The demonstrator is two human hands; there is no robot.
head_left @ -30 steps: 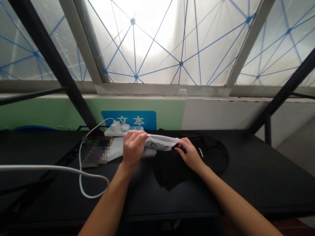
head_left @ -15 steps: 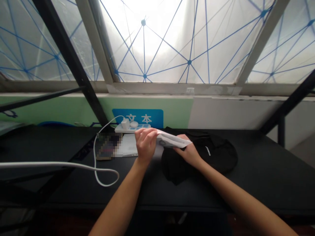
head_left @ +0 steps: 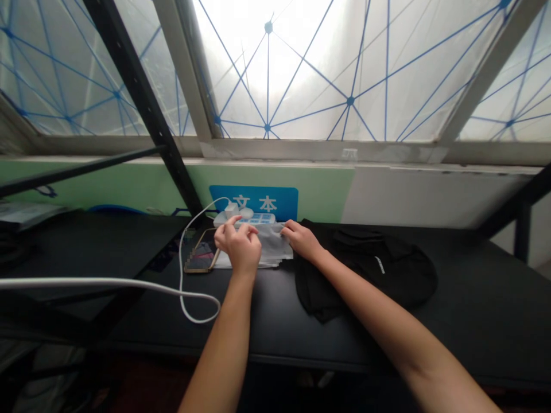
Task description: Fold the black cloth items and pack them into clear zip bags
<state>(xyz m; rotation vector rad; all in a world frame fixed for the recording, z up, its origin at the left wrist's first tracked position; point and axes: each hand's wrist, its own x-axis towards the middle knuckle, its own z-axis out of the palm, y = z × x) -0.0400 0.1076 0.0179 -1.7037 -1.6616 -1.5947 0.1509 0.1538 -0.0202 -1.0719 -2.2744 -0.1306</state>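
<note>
A flat, greyish translucent plastic bag (head_left: 275, 241) lies low over the back of the black table, on top of other white sheets or bags (head_left: 222, 261). My right hand (head_left: 301, 238) pinches the bag's right edge between thumb and fingers. Over its left side is my left hand (head_left: 240, 245), fingers bent and apart, the index finger raised; it seems to grip nothing. Part of the bag is hidden behind this hand. Just left of it rests a phone (head_left: 200, 255) with a gold-coloured edge, partly blurred out.
Behind the bag stands a white power strip (head_left: 262, 218) with a charger (head_left: 231, 210) plugged in. Its white cable (head_left: 181, 275) loops across the left. A black cloth bag (head_left: 365, 275) lies at right. Black metal posts (head_left: 142, 103) frame the table (head_left: 275, 321).
The bag has gone down from between both raised hands onto the white pile. My left hand's fingers have come apart. The right hand has moved left, and the view has shifted slightly.
</note>
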